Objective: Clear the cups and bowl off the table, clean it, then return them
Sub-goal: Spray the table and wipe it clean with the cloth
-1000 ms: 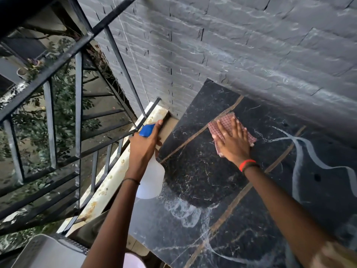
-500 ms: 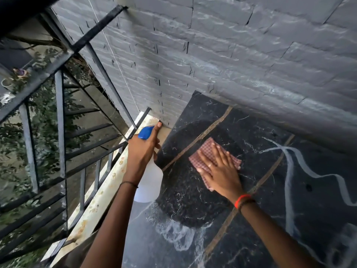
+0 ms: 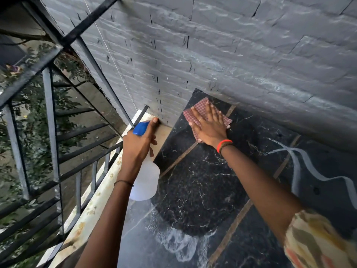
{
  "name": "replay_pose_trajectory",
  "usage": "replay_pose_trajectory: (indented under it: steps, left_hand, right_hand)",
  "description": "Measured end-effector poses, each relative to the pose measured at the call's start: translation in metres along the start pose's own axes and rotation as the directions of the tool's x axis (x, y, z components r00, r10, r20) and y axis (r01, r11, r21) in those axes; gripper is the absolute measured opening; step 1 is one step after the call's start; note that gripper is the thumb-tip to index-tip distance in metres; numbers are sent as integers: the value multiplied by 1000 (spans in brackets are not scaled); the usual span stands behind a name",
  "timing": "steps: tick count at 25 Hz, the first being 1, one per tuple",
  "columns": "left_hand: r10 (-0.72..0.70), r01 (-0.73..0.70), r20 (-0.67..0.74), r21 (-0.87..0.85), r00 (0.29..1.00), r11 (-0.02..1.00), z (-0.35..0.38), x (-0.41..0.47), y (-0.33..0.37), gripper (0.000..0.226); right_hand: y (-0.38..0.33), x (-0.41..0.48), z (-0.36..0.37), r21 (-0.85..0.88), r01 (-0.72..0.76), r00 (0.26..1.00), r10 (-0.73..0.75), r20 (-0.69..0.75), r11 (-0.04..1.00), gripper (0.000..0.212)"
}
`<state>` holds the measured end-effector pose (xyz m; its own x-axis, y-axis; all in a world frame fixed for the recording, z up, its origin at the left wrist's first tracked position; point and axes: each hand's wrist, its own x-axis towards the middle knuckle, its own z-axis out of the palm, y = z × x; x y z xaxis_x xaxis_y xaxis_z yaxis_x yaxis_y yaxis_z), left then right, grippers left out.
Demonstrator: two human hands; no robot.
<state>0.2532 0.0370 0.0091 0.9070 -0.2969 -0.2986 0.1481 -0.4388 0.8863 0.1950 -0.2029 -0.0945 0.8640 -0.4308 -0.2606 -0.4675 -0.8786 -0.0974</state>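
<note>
A black marble tabletop (image 3: 202,190) with tan seams fills the lower right, wet and streaked with white residue. My right hand (image 3: 209,125) lies flat, fingers spread, on a red-checked cloth (image 3: 197,108), pressing it onto the table's far corner beside the wall. Off the table's left edge, my left hand (image 3: 138,146) grips a white spray bottle (image 3: 145,182) with a blue trigger head (image 3: 141,127). No cups or bowl are in view.
A grey brick wall (image 3: 231,55) borders the table's far side. A black metal railing (image 3: 52,132) stands at the left, above a stained pale ledge (image 3: 90,209). Trees show below, beyond the bars.
My right hand has slid the cloth away from me, from the table's middle into the far corner by the wall. The left hand still holds the bottle in about the same place.
</note>
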Motion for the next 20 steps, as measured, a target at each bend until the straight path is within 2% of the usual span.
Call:
replay_pose_trajectory:
  steps: [3,5,10,12,16,20]
  left_hand:
    - [6,-6,-2,4,1000,1000,1,5,3,32]
    - [10,-10,-4,-1,1000,1000,1,8,6,30]
    - [0,0,1,3,1000,1000,-1,11,2,27]
    - [-11,11,-19,-20,1000,1000,-3,11,-1,29]
    - [5,-5,-32,5,999,1000,-7,10,-3,33]
    - [1,-1,-59,-5,998,1000,-12,5,-1,32]
  right_hand:
    - [6,-44,11,-57,150,989,-149,17,987,62]
    - [33,-61,11,-97,181,983,-179,30,979,65]
    - [84,2,-17,-28,-43,999,44,23,999,65]
    - [66,44,-24,1,-69,996,69,51,998,62]
    - [2,80,-23,-10,-15,998,15,55,1000,61]
    - [-50,22,-4,-97,213,976,-207,63,972,58]
